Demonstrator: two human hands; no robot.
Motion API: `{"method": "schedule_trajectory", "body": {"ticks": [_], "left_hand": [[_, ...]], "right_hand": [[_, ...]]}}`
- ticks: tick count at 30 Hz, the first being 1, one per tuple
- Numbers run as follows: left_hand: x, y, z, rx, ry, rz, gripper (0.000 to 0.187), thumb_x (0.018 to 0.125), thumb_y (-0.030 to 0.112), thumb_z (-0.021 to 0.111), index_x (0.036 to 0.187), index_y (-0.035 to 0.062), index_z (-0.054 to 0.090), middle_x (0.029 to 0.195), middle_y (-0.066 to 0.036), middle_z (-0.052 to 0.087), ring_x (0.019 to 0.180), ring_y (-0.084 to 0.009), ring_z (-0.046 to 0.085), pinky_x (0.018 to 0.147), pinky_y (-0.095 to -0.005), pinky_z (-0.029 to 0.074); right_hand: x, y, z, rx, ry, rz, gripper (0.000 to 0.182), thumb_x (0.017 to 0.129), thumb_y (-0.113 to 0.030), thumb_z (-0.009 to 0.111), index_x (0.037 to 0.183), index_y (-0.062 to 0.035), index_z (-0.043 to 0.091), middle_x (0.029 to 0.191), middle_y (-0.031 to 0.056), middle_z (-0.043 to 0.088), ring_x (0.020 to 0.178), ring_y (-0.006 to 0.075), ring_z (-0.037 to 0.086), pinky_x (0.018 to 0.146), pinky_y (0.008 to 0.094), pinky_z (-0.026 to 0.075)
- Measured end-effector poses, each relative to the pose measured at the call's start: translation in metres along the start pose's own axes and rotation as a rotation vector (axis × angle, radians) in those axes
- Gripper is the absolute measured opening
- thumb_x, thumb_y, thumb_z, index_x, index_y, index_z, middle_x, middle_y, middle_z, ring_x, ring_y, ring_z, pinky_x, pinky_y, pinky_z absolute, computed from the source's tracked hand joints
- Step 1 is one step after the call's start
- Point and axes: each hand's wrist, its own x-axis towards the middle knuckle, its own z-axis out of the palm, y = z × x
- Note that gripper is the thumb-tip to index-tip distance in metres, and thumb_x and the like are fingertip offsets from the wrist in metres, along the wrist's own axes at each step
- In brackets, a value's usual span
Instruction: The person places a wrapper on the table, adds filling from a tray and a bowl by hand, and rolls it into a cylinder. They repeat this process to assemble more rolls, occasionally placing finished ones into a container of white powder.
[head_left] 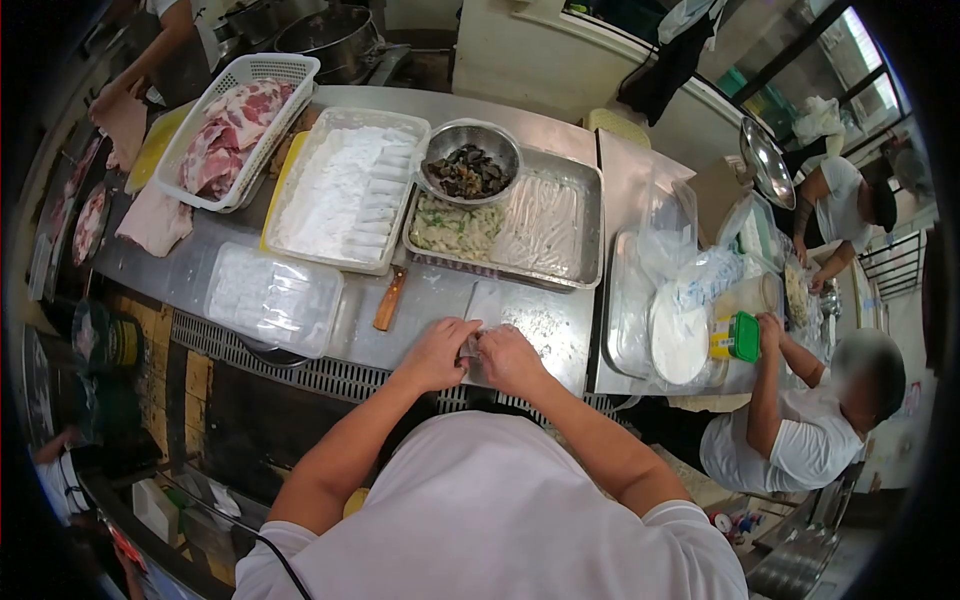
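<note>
Both my hands meet over the steel table's front edge. My left hand and my right hand have their fingers bent together around a small whitish piece, mostly hidden between them. A thin pale strip lies on the steel just beyond my fingers. To the left is a wooden handle. Behind my hands a metal tray holds a green-flecked mixture and pale strips. A steel bowl of dark pieces rests over the tray's back left part.
A tray of white powder with white rolls, a lidded plastic box and a white basket of raw meat stand left. On the right, a person holds a green-and-yellow box near plastic bags. Other people stand farther off.
</note>
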Motion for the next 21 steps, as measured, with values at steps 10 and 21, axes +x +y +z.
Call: {"method": "schedule_trajectory", "body": {"ticks": [10, 21], "left_hand": [[-0.031, 0.004, 0.002, 0.26, -0.128, 0.2, 0.078, 0.081, 0.023, 0.091, 0.15, 0.0079, 0.058, 0.142, -0.012, 0.067, 0.135, -0.0333, 0.06, 0.115, -0.0487, 0.045], [-0.031, 0.007, 0.025, 0.186, 0.16, 0.265, 0.031, 0.092, 0.024, 0.082, 0.121, 0.0127, 0.078, 0.117, -0.003, 0.076, 0.11, -0.0282, 0.069, 0.095, -0.0442, 0.054]], "right_hand": [[-0.042, -0.005, -0.014, -0.098, -0.064, -0.033, 0.063, 0.08, -0.02, 0.089, 0.135, -0.0025, 0.064, 0.125, 0.0191, 0.064, 0.121, 0.0418, 0.059, 0.112, 0.0521, 0.047], [-0.059, 0.004, 0.014, -0.08, 0.104, -0.036, 0.029, 0.092, -0.014, 0.078, 0.118, -0.0041, 0.07, 0.105, 0.0167, 0.065, 0.103, 0.0387, 0.062, 0.101, 0.0504, 0.05]]}}
